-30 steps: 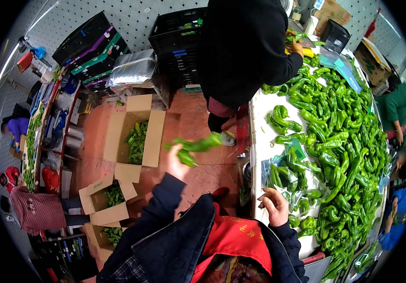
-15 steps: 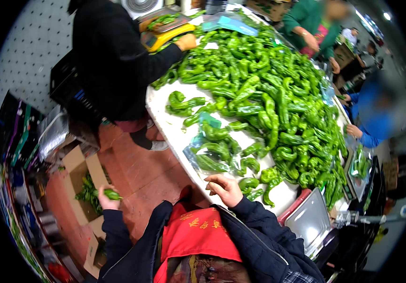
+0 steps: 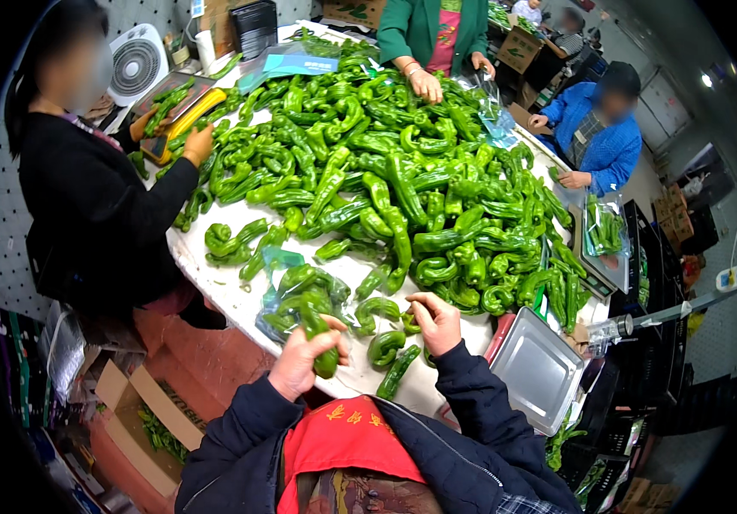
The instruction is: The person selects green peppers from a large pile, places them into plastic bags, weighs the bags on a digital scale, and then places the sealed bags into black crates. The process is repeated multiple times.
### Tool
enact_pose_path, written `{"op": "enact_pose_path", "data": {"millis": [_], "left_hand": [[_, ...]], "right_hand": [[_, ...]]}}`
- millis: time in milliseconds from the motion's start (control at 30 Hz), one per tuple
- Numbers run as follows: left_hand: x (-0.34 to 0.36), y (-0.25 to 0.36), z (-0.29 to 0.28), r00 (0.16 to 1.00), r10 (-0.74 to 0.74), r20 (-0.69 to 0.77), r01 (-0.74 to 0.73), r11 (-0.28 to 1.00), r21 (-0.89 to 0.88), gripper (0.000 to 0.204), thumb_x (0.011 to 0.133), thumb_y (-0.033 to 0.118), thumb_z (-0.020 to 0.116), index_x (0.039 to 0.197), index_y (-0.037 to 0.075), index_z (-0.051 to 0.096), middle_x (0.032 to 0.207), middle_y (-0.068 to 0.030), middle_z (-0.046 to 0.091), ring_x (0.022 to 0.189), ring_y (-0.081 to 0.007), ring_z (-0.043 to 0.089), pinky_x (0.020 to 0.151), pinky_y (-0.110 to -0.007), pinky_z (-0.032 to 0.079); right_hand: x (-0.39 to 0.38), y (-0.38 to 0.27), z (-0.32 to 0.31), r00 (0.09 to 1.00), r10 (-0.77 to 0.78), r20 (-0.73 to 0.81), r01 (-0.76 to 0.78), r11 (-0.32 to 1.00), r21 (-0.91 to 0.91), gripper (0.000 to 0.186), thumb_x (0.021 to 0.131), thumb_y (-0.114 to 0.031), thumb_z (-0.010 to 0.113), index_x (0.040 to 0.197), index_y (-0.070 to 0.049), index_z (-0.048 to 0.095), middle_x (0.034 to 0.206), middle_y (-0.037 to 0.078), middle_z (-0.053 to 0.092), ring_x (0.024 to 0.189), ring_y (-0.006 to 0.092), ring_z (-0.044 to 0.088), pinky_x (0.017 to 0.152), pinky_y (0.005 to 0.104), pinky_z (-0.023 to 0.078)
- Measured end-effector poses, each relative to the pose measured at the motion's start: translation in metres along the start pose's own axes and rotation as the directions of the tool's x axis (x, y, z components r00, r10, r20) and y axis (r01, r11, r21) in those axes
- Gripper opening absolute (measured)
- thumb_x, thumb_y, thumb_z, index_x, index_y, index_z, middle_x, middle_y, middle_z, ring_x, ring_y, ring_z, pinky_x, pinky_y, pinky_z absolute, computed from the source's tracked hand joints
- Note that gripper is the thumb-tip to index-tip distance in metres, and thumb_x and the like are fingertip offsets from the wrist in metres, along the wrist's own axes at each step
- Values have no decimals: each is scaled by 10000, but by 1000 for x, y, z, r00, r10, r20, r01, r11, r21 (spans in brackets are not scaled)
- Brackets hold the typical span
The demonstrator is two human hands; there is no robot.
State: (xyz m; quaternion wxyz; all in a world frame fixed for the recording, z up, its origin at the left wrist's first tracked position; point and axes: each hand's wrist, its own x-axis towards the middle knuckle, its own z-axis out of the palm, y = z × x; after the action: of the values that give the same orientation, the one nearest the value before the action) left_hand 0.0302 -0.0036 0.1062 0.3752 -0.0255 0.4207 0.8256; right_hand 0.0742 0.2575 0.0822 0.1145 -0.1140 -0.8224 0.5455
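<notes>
My left hand (image 3: 296, 363) is wrapped round a long green pepper (image 3: 313, 320), over the table's near edge. Just behind that pepper lies a clear plastic bag (image 3: 263, 325) with several peppers in it. My right hand (image 3: 440, 325) is over the table's near side, its bent fingers apart and nothing visible in them. Its fingertips are close to a few loose peppers; whether they touch one I cannot tell. Another loose pepper (image 3: 398, 373) lies between my hands, nearer to me. Beyond, a large heap of green peppers (image 3: 394, 206) covers much of the white table (image 3: 201, 272).
A silver tray-topped scale (image 3: 540, 368) stands right of my right hand. On the floor at lower left is an open cardboard box (image 3: 150, 428) with green peppers. A person in black (image 3: 98, 206) works at the left; others in green (image 3: 386, 38) and blue (image 3: 613, 137) stand across the table.
My left hand has come up from beside the floor box to the table, with the pepper in it. My right hand has moved slightly right. The whole view has turned.
</notes>
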Motion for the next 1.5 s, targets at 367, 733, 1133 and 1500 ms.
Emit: {"op": "enact_pose_path", "data": {"millis": [367, 733, 1133, 1500], "left_hand": [[40, -46, 21, 953, -276, 127, 266, 960, 86, 246, 919, 168, 653, 1081, 16, 548, 829, -107, 638, 726, -205, 644, 680, -331, 535], [50, -40, 20, 965, -240, 104, 229, 968, 106, 272, 915, 174, 641, 1108, 10, 542, 828, -113, 636, 756, -209, 639, 724, -343, 537], [65, -61, 12, 918, -241, 316, 308, 934, -183, 611, 882, 141, 560, 1451, 17, 377, 1414, -149, 496, 1261, -240, 533, 1071, -409, 432], [60, -74, 12, 946, -152, 286, 210, 960, -187, 607, 995, 318, 574, 1507, 141, 301, 1448, -80, 440, 1304, -232, 470, 1081, -413, 408]], "right_hand": [[108, -20, -27, 747, -660, 77, 425, 385, -819, 358, 750, -66, 707, 1102, -71, 639, 1231, 145, 582, 1173, 369, 516, 998, 481, 414], [130, 49, -132, 806, -231, -544, 179, 973, -149, 271, 891, -34, 653, 1161, -18, 642, 1110, 104, 688, 1011, 212, 649, 911, 305, 489], [-14, -20, 5, 980, 100, 170, -123, 984, 131, 335, 874, -5, 662, 1205, 6, 607, 939, 76, 685, 821, 116, 640, 732, 252, 521], [-55, -21, 30, 947, -238, 217, 284, 935, -214, 831, 756, -121, 762, 1469, -6, 350, 1330, 244, 477, 1187, 415, 508, 1023, 431, 415]]}}
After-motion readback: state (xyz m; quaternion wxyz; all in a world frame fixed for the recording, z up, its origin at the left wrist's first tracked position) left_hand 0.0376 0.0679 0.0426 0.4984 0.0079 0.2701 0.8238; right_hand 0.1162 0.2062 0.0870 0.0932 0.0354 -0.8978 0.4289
